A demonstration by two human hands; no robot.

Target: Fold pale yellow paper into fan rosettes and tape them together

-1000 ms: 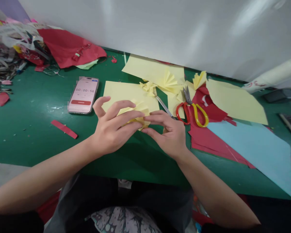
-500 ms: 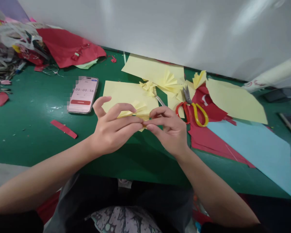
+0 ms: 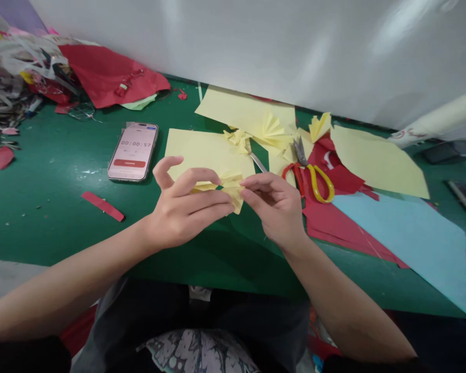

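Observation:
Between my two hands is a piece of folded yellow paper [image 3: 236, 196], pleated like a small fan. My left hand [image 3: 186, 204] pinches its left side, with the index finger bent above and the little-used fingers partly hidden. The right side of the paper is gripped by the thumb and fingertips of my right hand [image 3: 275, 204]. Under and behind the hands lies a flat yellow sheet [image 3: 194, 147]. Beyond my right hand rest scissors [image 3: 319, 184] with one red and one yellow handle, their blades apart. More pleated yellow paper [image 3: 272, 127] lies past the hands.
A phone [image 3: 134, 153] showing a timer lies on the green table [image 3: 62, 207] to the left, near a red paper strip [image 3: 103, 205]. Red sheets [image 3: 341, 228] and a light blue sheet [image 3: 415, 228] lie right. Tangled scraps [image 3: 19, 77] fill the far left; a white wall [image 3: 256, 41] stands behind.
My right hand has drawn slightly away from my left, with its fingertips now on the pleated paper's right side. More of the paper shows between the hands.

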